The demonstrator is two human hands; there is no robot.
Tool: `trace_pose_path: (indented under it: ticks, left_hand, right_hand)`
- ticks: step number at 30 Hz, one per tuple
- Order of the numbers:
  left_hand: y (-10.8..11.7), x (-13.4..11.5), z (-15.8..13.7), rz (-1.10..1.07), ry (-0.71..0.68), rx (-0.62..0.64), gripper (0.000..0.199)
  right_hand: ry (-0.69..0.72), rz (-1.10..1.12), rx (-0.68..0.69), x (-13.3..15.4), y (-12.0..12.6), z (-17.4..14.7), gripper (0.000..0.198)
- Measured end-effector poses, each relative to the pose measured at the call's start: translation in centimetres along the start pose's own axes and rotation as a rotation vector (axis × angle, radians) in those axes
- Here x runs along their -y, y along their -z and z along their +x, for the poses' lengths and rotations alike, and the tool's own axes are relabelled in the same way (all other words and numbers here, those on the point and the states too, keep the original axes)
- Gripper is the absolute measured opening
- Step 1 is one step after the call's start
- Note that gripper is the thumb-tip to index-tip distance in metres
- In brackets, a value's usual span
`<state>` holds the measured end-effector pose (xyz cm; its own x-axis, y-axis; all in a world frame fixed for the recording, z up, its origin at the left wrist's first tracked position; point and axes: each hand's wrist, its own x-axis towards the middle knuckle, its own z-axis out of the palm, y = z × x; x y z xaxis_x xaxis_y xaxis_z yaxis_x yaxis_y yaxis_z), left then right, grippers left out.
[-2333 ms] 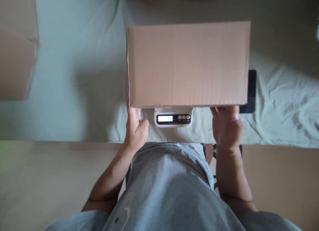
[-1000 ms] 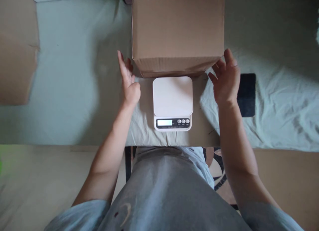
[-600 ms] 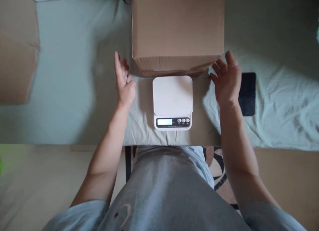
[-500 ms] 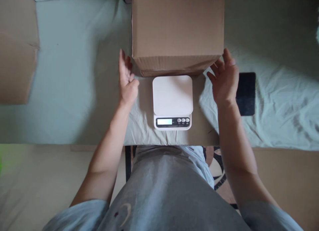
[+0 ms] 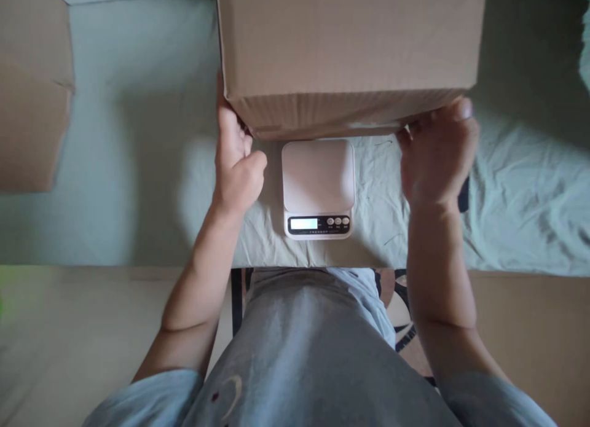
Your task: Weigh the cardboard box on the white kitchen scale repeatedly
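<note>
A large brown cardboard box (image 5: pixel 350 40) is held up between my two hands, just beyond the kitchen scale. My left hand (image 5: pixel 237 163) presses on its lower left side, with some fingertips hidden behind the box. At the lower right corner, my right hand (image 5: pixel 440 150) grips from underneath, its fingers partly out of sight below the edge. The white digital scale (image 5: pixel 318 176) lies in front of the box with its display lit. Nothing rests on its plate.
A pale green cloth (image 5: pixel 138 126) covers the table. Another piece of cardboard (image 5: pixel 32 107) is at the far left. A black flat object (image 5: pixel 463 195) shows only in part behind my right wrist. The table's front edge runs close to my body.
The box has come up off the table towards me and looks larger. My hands have closed in on its sides, and the right hand has shifted right, covering most of the black object.
</note>
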<state>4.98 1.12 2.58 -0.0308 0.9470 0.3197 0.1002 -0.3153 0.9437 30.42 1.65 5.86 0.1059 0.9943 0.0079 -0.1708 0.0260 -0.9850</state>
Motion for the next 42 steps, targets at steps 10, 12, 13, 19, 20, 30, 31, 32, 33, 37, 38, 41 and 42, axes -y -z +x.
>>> trace_pose_path:
  ticks: [10,12,13,19,20,30,31,32,33,37,38,41,42]
  left_hand:
    - [-0.7,-5.6,-9.3,0.04,0.117,-0.04,0.077]
    - [-0.5,-5.2,-10.3,0.039,0.131,-0.041,0.083]
    - [-0.4,-5.0,-10.6,0.036,0.13,-0.041,0.086]
    - [-0.1,-3.8,-11.5,0.032,0.126,-0.035,0.091]
    - [-0.2,-3.7,-11.6,0.037,0.124,-0.039,0.092]
    - [0.5,-3.0,-11.1,0.046,0.1,-0.087,0.091]
    - [0.8,-2.9,-11.1,0.058,0.099,-0.083,0.09]
    - [1.0,-2.9,-11.1,0.068,0.102,-0.08,0.089]
    - [1.1,-2.8,-11.2,0.076,0.108,-0.079,0.088]
    - [1.3,-2.6,-11.5,0.08,0.13,-0.09,0.088]
    - [1.4,-2.5,-11.6,0.075,0.131,-0.095,0.088]
    - [1.5,-2.2,-11.7,0.083,0.134,-0.102,0.086]
    - [1.5,-2.2,-11.7,0.092,0.134,-0.101,0.086]
  right_hand:
    - [0.045,-0.01,-0.003,0.1,1.1,-8.9,0.035]
    - [0.016,-0.029,-0.004,-0.5,1.3,-9.9,0.042]
    - [0.002,-0.045,-0.001,-0.7,1.4,-10.2,0.044]
    - [-0.024,-0.059,-0.008,-1.8,1.6,-10.6,0.049]
    - [-0.022,-0.059,-0.01,-2.0,1.6,-10.6,0.051]
    - [-0.06,-0.015,-0.108,-1.8,3.7,-10.4,0.067]
    - [-0.067,-0.034,-0.114,-1.8,4.0,-10.4,0.067]
    - [-0.072,-0.053,-0.118,-1.8,4.2,-10.4,0.068]
    - [-0.075,-0.066,-0.12,-1.9,4.3,-10.4,0.068]
    - [-0.068,-0.052,-0.099,-2.4,4.6,-10.5,0.069]
    - [-0.067,-0.048,-0.099,-2.5,4.6,-10.5,0.069]
    - [-0.06,-0.069,-0.12,-2.6,4.8,-10.4,0.068]
    - [-0.056,-0.081,-0.128,-2.5,4.9,-10.4,0.068]
